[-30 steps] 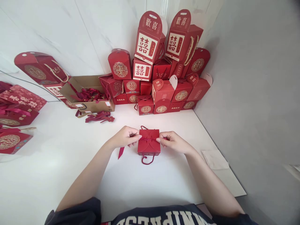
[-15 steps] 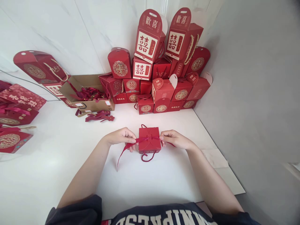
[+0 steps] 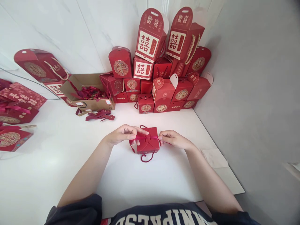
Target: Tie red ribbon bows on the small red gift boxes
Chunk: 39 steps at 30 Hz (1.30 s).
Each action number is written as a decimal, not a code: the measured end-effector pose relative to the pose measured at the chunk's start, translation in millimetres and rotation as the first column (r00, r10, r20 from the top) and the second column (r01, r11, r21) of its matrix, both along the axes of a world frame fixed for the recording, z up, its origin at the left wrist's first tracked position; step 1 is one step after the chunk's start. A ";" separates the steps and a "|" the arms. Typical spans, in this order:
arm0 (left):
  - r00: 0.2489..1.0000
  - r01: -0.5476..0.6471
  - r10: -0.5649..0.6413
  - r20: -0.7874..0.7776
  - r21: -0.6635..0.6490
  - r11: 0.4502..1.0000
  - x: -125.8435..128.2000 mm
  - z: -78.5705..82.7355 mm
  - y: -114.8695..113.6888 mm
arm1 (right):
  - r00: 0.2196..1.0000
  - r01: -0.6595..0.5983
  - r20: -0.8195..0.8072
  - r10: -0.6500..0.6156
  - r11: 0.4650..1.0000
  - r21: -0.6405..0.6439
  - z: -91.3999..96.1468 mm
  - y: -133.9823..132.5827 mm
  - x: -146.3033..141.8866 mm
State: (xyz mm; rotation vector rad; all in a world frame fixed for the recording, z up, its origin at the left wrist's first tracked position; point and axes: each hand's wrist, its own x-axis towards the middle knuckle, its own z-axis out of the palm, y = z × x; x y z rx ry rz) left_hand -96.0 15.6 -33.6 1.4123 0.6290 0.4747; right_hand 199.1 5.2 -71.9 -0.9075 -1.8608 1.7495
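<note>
At the far left of the frame, red gift boxes with gold medallions lie near a tall glass-like pane, and a red gift bag with twisted rope handles leans against the wall at upper left. Beside it, an open cardboard carton holds a heap of red ribbons, which keeps them together within reach, and a few red ribbon pieces lie just in front of it on the white table. Near the middle, the person's left hand is closed in a pinch on a red ribbon, which runs across the lid of a small red gift box sitting on the table. The right hand pinches the other side, so the pull from both sides keeps the ribbon taut over the folded flaps. A red cord handle droops on the near side. Behind, a stack of red boxes is banked into the wall corner for support, and a folded white cloth lies at right.
</note>
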 end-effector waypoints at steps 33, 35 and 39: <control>0.957 -0.133 0.152 -0.248 0.092 0.987 15.0 30.2 -13.8 | 0.980 0.149 -0.141 -0.142 0.988 0.037 19.9 -10.4 -7.2; 0.935 -0.137 0.140 -0.327 0.033 0.990 8.3 36.7 -13.0 | 0.982 0.164 -0.097 -0.159 0.985 0.050 19.7 -10.4 -6.6; 0.899 -0.152 0.114 -0.422 -0.058 0.987 10.3 33.7 -12.8 | 0.985 0.173 -0.019 -0.171 0.981 0.090 16.0 -10.5 -11.0</control>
